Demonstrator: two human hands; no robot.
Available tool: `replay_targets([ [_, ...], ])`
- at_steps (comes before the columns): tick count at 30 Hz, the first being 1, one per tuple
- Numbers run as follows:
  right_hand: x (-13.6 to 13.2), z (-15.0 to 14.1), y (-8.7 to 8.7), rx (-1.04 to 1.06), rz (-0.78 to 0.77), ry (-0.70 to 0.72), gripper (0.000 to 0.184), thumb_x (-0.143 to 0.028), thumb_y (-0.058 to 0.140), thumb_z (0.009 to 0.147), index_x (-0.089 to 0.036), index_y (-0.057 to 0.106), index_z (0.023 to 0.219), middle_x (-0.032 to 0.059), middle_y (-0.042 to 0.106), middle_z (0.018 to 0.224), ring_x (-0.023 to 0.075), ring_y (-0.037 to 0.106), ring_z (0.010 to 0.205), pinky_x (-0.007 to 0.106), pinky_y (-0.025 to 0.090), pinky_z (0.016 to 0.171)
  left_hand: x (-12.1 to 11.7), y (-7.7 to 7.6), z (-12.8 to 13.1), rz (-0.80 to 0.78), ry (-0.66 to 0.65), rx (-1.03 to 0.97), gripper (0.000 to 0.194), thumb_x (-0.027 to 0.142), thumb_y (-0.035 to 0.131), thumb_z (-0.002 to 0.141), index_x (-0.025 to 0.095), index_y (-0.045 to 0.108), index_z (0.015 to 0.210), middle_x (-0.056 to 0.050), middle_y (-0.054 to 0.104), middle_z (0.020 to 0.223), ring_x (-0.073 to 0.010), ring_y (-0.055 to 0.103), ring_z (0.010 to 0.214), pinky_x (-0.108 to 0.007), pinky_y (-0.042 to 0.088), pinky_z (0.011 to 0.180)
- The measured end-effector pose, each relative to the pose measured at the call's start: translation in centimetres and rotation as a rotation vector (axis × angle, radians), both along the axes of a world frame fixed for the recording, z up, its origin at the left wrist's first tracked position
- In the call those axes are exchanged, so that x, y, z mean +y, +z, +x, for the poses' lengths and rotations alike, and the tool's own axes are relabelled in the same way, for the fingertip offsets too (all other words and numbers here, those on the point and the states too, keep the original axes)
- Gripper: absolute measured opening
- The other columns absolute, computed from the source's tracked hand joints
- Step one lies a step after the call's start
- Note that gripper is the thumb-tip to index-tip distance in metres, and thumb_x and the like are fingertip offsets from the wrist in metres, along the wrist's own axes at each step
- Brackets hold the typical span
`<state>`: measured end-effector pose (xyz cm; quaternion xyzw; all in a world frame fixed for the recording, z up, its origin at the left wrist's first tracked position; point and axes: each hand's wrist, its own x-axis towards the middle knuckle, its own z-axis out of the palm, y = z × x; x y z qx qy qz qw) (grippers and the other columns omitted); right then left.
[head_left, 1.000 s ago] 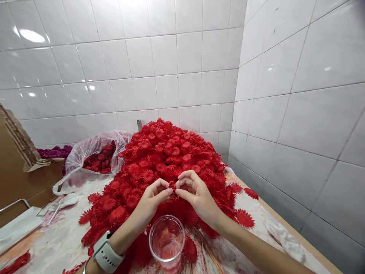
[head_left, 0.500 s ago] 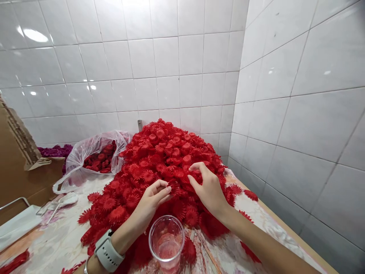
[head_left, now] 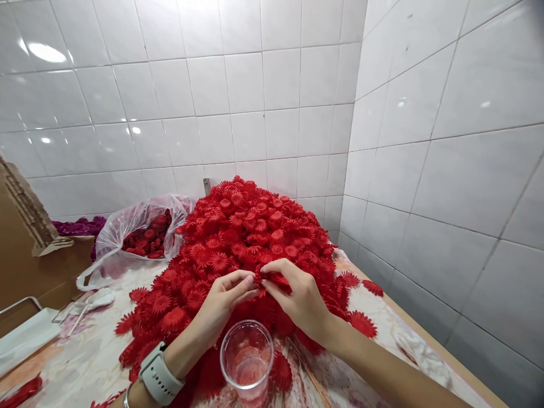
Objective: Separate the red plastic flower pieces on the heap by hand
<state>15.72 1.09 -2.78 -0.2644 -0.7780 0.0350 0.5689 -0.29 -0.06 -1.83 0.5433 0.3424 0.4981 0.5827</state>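
Red, spiky-edged petals (head_left: 258, 277) sit in the narrow fingertip grip of left hand (head_left: 223, 297) and right hand (head_left: 302, 297).

reaching in from the bottom edge with bare left hand (head_left: 229, 294) and right hand (head_left: 297, 289), fingertips pinched, nearly meeting just below the frame's centre, left wrist (head_left: 172, 360) at lower left

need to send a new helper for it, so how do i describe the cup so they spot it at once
Find the big red pile by the tiled wall. At its near side, below the left hand and right hand, is the cup. It is clear and round-rimmed, unlike the red flower beside it.
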Motion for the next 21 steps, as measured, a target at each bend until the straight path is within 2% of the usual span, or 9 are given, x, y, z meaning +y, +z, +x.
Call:
replay_targets([
  [4,-0.2,0.0,0.2,0.049,-0.074,-0.011,0.009,-0.010,0.055,0.076,-0.019,0.055,0.077,0.0023,0.064,0.072,0.0145,0.061,0.066,0.025,0.050,0.062,0.0,-0.2,-0.1,-0.013,0.021,-0.011,0.019,0.033,0.067,0.069,0.015,0.070,0.075,-0.001,0.063,0.070,-0.0120,0.058,0.072,-0.023,0.047,0.077],
  [7,-0.4,-0.1,0.2,0.088,-0.147,0.013,0.008,-0.012,0.056,0.075,-0.019,0.055,0.072,0.0015,0.065,0.069,0.0145,0.063,0.064,0.025,0.051,0.061,0.2,-0.4,0.0,-0.018,0.045,-0.002,0.018,0.030,0.071,0.064,0.016,0.069,0.075,-0.001,0.065,0.073,-0.0125,0.058,0.072,-0.024,0.047,0.076],
  [16,-1.2,-0.3,0.9,0.235,-0.474,0.084,0.011,-0.016,0.058,0.070,-0.020,0.049,0.067,0.0011,0.066,0.068,0.0157,0.065,0.063,0.027,0.053,0.060,0.3,-0.6,0.0,-0.013,0.067,0.064,0.016,0.030,0.072,0.062,0.018,0.070,0.073,0.000,0.068,0.075,-0.0120,0.060,0.071,-0.023,0.046,0.074],
  [21,-1.5,-0.5,1.2,0.267,-0.507,0.080,0.013,-0.015,0.057,0.068,-0.020,0.046,0.066,0.0001,0.064,0.066,0.0148,0.064,0.063,0.026,0.052,0.060,0.2,-0.4,0.1,0.013,0.074,0.100,0.014,0.029,0.071,0.063,0.018,0.070,0.071,0.000,0.068,0.073,-0.0114,0.059,0.068,-0.023,0.045,0.073],
])
